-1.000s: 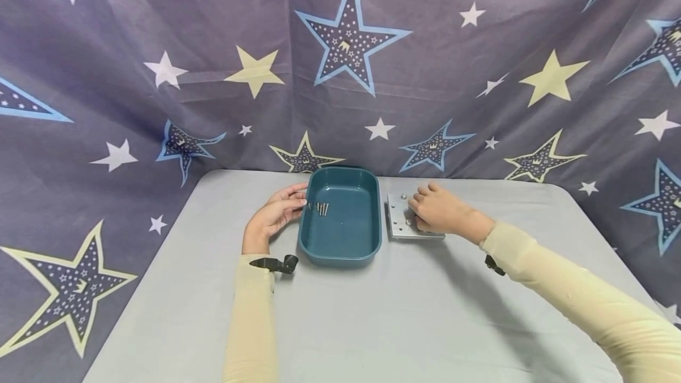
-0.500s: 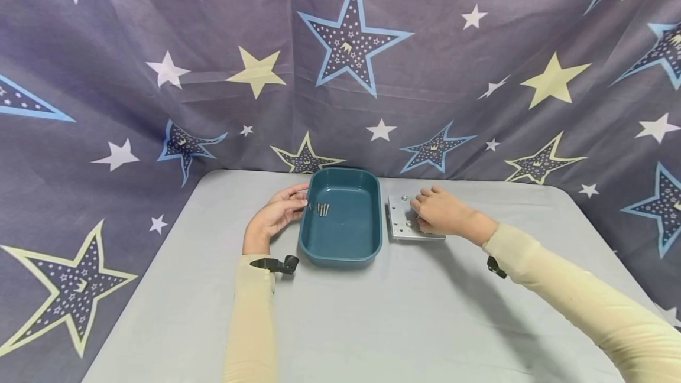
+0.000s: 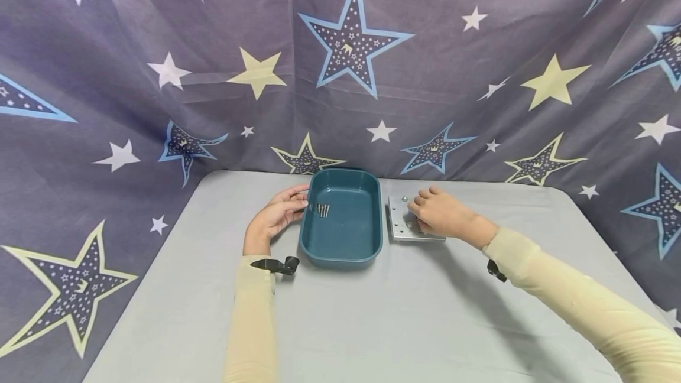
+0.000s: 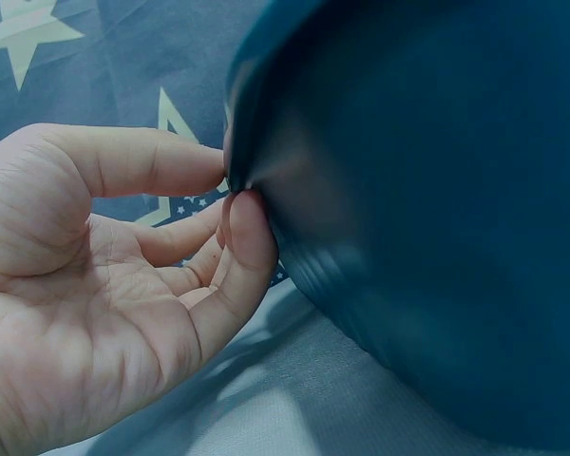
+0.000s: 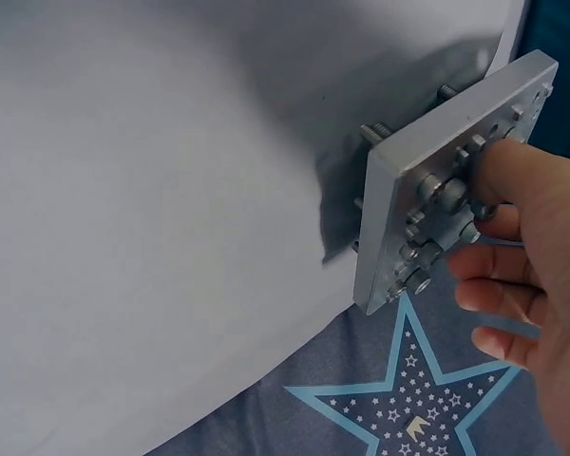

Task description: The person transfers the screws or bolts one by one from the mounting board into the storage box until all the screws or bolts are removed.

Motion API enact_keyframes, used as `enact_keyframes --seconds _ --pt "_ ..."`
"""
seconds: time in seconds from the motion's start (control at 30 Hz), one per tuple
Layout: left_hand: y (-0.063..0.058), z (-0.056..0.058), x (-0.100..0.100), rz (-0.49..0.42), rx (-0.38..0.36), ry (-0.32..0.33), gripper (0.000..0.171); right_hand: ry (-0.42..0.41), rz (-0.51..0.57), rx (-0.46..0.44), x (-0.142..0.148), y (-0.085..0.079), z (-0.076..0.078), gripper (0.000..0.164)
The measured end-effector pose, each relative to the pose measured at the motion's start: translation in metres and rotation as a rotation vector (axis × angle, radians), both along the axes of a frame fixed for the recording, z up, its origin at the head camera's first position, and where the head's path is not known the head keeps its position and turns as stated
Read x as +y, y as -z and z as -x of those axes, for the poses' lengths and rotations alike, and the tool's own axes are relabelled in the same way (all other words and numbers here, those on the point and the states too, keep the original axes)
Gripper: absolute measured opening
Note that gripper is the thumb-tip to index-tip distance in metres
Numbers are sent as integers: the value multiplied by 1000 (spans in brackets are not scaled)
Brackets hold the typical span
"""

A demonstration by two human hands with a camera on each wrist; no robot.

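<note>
At the left side of a deep teal plastic tray (image 3: 346, 235), my left hand (image 3: 273, 214) pinches the rim between thumb and finger. The left wrist view shows the thumb and a fingertip (image 4: 252, 228) meeting at the tray edge. Several slim screws (image 3: 323, 210) lie inside the tray near that side. To its right, my right hand (image 3: 444, 213) is over a thick silver metal plate (image 3: 401, 217) fitted with bolts. Up close, thumb and curled index finger pinch a bolt (image 5: 484, 211), largely covered by them. Other bolt heads (image 5: 427, 252) stand out around it.
Threaded bolt ends (image 5: 375, 133) stick out of the plate's underside. The tray and plate stand near the back edge of a table with a light grey cloth (image 3: 340, 324). A purple star-print curtain (image 3: 425, 64) hangs right behind it.
My right hand's fingers have shifted slightly over the same spot on the plate. The left hand, tray and screws keep their places; the head view has tilted a little.
</note>
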State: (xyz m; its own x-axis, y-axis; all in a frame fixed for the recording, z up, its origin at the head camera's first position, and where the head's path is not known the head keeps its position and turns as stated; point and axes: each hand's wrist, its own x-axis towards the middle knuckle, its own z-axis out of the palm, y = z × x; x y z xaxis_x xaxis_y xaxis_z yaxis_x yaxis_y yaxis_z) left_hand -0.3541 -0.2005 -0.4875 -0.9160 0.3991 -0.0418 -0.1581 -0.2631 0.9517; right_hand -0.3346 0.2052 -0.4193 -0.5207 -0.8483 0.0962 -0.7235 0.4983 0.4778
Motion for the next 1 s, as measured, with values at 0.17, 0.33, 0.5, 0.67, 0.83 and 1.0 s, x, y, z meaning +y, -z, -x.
enact_keyframes --seconds 0.17,0.33,0.5,0.67,0.83,1.0 --pt "0 0 0 -1 3 2 61 -2 -5 5 -1 -1 -1 27" --pt "0 -1 0 -7 -2 -3 61 0 -7 13 -1 0 -1 26" --pt "0 -1 1 -17 -7 -4 61 14 -13 5 -2 1 -1 28" --pt "1 0 0 -19 0 -1 61 13 -14 9 -2 0 -1 31" --pt "3 2 0 -14 2 0 61 19 -19 15 -3 1 -1 29" --pt "2 1 0 -9 -2 -2 60 26 -32 26 -3 2 -1 28"
